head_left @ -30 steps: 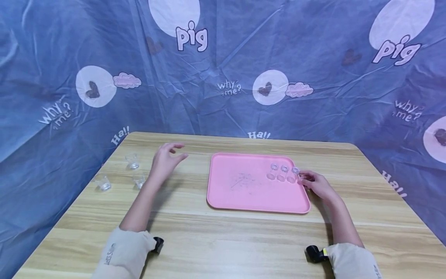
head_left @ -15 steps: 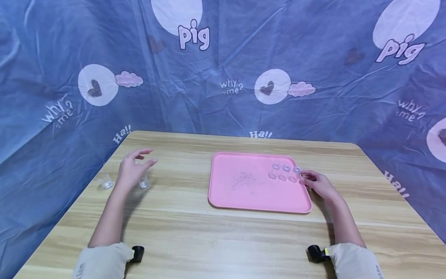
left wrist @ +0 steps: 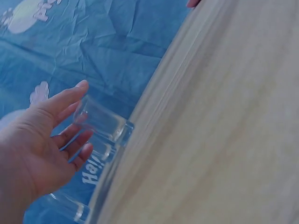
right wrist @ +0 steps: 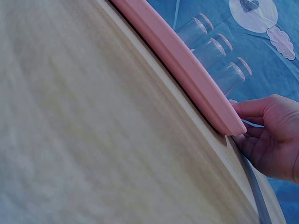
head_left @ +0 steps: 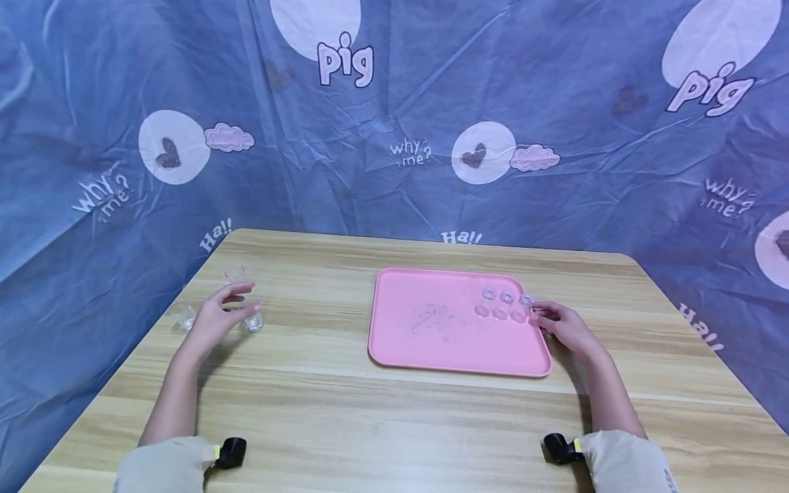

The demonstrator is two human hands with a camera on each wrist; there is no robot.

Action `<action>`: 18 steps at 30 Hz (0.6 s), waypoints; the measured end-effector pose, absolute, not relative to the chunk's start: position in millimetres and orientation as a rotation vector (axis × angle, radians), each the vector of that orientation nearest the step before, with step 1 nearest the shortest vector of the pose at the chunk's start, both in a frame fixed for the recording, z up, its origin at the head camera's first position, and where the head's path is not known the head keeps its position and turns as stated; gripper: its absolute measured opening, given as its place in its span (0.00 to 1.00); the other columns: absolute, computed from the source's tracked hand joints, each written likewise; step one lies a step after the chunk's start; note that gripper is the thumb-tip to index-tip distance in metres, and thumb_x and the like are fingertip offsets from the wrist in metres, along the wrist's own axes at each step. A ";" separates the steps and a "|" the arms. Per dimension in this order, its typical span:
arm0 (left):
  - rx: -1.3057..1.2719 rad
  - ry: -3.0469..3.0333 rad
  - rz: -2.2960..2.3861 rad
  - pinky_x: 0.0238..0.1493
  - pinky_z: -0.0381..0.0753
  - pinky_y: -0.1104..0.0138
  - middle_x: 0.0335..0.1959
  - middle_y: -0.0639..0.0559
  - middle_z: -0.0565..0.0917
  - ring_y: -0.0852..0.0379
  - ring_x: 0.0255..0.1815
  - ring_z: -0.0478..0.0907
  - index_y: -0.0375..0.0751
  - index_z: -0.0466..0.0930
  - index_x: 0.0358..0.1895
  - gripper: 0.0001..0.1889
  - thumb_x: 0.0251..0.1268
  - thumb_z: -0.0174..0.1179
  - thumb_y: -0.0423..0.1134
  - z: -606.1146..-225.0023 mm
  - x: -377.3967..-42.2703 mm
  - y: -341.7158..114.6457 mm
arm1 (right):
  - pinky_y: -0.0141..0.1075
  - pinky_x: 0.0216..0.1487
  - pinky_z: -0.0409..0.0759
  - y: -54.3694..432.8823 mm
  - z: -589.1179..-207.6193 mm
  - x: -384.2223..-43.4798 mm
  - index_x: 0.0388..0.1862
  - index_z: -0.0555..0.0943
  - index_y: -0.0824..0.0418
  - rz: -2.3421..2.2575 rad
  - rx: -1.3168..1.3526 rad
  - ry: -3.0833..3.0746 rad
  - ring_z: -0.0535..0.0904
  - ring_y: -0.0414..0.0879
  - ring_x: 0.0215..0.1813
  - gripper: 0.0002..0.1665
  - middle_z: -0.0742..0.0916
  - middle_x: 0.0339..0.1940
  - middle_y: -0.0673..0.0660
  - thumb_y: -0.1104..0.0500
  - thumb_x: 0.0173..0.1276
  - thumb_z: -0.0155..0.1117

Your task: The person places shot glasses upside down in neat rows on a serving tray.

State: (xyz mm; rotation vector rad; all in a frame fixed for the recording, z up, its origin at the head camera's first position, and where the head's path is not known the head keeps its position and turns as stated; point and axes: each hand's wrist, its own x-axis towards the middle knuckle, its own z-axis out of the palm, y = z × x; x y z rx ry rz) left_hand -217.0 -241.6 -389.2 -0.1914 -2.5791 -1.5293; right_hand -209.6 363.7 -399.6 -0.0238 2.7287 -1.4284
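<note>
My left hand [head_left: 217, 316] reaches beside a small clear shot glass [head_left: 254, 320], its fingers loosely curved around the near side. In the left wrist view, the fingertips [left wrist: 81, 85] come right up to the rim of that glass [left wrist: 103, 120], with the hand unclosed. Two more upright shot glasses stand close by: one [head_left: 187, 319] left of the hand, another [head_left: 235, 274] behind it, partly hidden. My right hand [head_left: 564, 330] pinches the right edge of a pink tray [head_left: 456, 363], thumb side at the rim and fingers below. Three upside-down shot glasses [head_left: 507, 298] stand in a row on the tray.
The wooden table [head_left: 370, 431] carries the tray right of centre. A blue printed curtain [head_left: 394, 198] hangs behind and at both sides of it. Dark scuff marks [head_left: 434, 318] show on the tray's surface. Each wrist wears a small black camera [head_left: 231, 452].
My left hand has moved left and down from the space beside the tray to the glasses on the left. The right hand stays at the tray's edge.
</note>
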 end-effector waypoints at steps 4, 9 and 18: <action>-0.235 -2.618 -1.575 0.46 0.67 0.73 0.58 0.35 0.69 0.48 0.54 0.66 0.32 0.63 0.64 0.32 0.59 0.62 0.43 -398.5 -216.9 -246.4 | 0.27 0.36 0.73 363.8 -400.0 -209.8 0.59 0.64 0.78 -1.434 -0.019 2.728 0.72 0.35 0.36 0.25 0.77 0.45 0.69 0.65 0.68 0.52; -0.235 -2.696 -1.582 0.47 0.67 0.67 0.57 0.35 0.71 0.45 0.54 0.66 0.35 0.61 0.65 0.34 0.59 0.61 0.46 -405.2 -216.3 -250.0 | 0.28 0.34 0.74 365.0 -402.4 -210.1 0.59 0.64 0.78 -1.457 -0.022 2.727 0.72 0.35 0.35 0.25 0.78 0.43 0.67 0.65 0.67 0.53; -0.253 -2.688 -1.570 0.41 0.69 0.75 0.55 0.35 0.71 0.62 0.43 0.69 0.33 0.64 0.63 0.32 0.58 0.63 0.43 -415.3 -214.8 -253.6 | 0.28 0.35 0.75 365.7 -403.3 -210.6 0.59 0.64 0.79 -1.470 -0.024 2.718 0.73 0.34 0.35 0.26 0.78 0.43 0.65 0.64 0.67 0.54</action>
